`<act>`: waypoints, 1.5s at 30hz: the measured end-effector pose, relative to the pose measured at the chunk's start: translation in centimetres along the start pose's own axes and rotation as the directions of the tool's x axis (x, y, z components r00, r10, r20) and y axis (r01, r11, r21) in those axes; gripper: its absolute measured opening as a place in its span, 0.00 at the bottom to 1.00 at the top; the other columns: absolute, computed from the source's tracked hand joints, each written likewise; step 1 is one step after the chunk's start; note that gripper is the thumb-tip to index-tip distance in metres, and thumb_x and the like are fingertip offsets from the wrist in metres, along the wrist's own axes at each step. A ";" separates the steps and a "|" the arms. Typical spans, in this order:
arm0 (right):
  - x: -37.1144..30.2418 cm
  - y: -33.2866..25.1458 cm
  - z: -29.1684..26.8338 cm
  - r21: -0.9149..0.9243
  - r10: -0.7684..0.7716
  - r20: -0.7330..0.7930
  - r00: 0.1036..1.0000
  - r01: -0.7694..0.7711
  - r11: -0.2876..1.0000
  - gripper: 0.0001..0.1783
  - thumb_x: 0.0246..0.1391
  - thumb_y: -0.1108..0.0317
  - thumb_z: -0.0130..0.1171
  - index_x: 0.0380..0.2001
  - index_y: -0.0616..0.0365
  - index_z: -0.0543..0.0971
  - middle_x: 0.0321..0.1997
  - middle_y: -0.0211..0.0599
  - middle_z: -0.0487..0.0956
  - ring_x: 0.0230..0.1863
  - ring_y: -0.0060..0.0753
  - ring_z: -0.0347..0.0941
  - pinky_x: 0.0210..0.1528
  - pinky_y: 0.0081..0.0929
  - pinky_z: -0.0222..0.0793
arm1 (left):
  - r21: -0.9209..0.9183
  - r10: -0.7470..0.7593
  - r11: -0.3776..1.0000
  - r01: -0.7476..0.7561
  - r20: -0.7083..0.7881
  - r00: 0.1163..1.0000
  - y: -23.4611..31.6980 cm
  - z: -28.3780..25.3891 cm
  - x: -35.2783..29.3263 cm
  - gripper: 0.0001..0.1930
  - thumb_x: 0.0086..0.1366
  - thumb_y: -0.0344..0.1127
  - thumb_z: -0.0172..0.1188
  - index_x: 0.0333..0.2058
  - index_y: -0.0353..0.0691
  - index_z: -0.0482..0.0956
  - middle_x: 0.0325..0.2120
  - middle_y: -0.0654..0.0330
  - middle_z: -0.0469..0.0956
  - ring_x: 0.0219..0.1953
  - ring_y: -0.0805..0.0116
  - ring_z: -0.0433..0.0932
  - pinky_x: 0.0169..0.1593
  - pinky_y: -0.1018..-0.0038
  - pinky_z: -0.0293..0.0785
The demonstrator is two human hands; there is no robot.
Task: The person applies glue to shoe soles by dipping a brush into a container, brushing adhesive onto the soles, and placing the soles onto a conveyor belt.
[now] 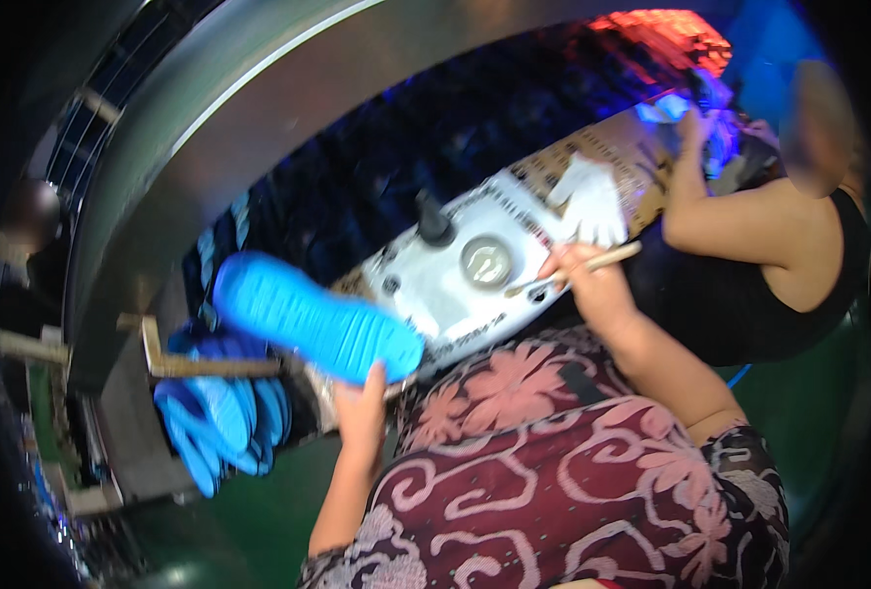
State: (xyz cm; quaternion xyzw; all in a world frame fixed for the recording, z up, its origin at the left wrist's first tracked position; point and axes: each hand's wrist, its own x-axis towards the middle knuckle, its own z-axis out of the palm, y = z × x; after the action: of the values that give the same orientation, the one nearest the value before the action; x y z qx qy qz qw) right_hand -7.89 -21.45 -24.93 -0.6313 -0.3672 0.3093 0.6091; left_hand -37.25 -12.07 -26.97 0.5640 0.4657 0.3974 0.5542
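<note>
My left hand is closed on the near end of a bright blue shoe sole, which tilts up to the left with its ribbed face showing. My right hand grips a brush with a pale wooden handle; its tip points left, just beside a round cup. The cup holds a pale, cloudy liquid. It stands on a white printed sheet, and a dark cone-shaped object is behind it. A white glove lies beyond my right hand.
Several blue soles hang or lean at the lower left, by a wooden bar. A co-worker sits close on my right, handling something lit purple. A large curved metal housing arches over the far side.
</note>
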 end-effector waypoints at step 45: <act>0.2 -3.3 2.7 -0.230 -0.586 0.435 0.683 0.714 0.661 0.08 0.47 0.68 0.60 0.17 0.55 0.78 0.15 0.31 0.71 0.22 0.34 0.68 0.45 0.34 0.64 | 0.013 0.434 0.900 -0.435 0.026 0.900 2.9 6.2 1.4 0.21 0.54 0.22 0.58 0.47 0.30 0.65 0.39 0.53 0.75 0.39 0.68 0.76 0.47 0.72 0.71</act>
State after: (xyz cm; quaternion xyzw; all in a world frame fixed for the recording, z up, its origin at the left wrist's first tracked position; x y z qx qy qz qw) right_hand -10.36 -19.82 -21.82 -0.5007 -0.7183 0.0886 0.4749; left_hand -30.72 -12.15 -24.63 0.6633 0.3256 0.5001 0.4515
